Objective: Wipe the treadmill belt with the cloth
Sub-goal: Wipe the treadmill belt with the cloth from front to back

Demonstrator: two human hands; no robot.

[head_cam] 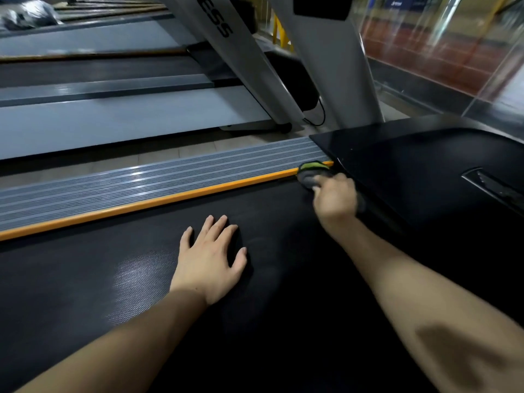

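I am in a gym, low down over a black treadmill belt [141, 279]. More treadmills [113, 114] stand in a row up at 11 o'clock, and a glass wall [453, 52] is at 1 o'clock.

My left hand [211, 258] lies flat on the belt with its fingers spread. It holds nothing. My right hand [336, 198] is at 1 o'clock from it, curled tight around the cloth [310, 174]. The cloth is grey and green. It sits in the far corner of the belt, touching the orange strip [141, 204] and right beside the black cover [411, 165] at the front.

I think the cloth could slip into the gap under that cover, because I am pushing so near its edge. My knuckles could bump the cover too. If I lean hard on my left hand, the belt may slide and I could tip forward.
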